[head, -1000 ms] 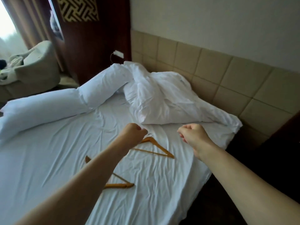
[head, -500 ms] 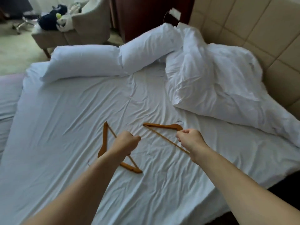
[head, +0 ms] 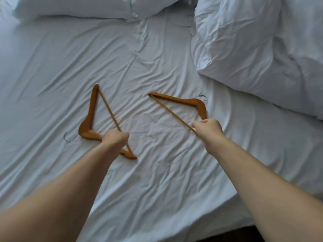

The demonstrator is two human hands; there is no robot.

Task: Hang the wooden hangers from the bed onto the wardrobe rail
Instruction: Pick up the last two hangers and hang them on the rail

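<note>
Two wooden hangers with metal hooks lie on the white bed sheet. The left hanger points its hook toward the lower left. My left hand is closed around its thin crossbar near the lower end. The right hanger has its hook toward the crumpled duvet. My right hand is closed on the near end of that hanger, where crossbar and arm meet. Both hangers still rest on the sheet. The wardrobe rail is out of view.
A crumpled white duvet fills the upper right of the bed. White pillows lie along the top edge. The bed's near edge and dark floor show at the bottom right.
The view has tilted down and closer to the bed. Both hands have reached forward and closed on the hangers, left on the left one, right on the right one.
</note>
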